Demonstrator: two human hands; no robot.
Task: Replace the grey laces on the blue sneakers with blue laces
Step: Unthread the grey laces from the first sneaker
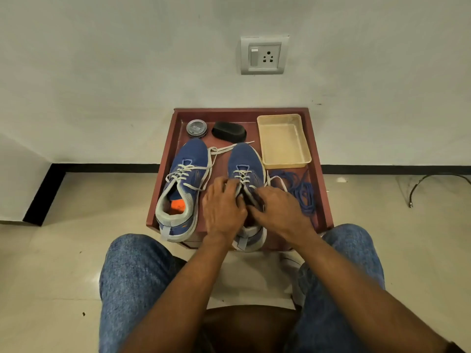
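Hands (251,208) grip right sneaker's (246,164) grey lace (243,175).

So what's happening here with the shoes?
A seated person is working on the right sneaker in a red tray. Both hands, the left hand and the right hand, are at its grey lace near the tongue, apparently loosening it. The left sneaker also has its grey lace threaded. The blue laces lie in a loose pile beside the right sneaker, not yet used.
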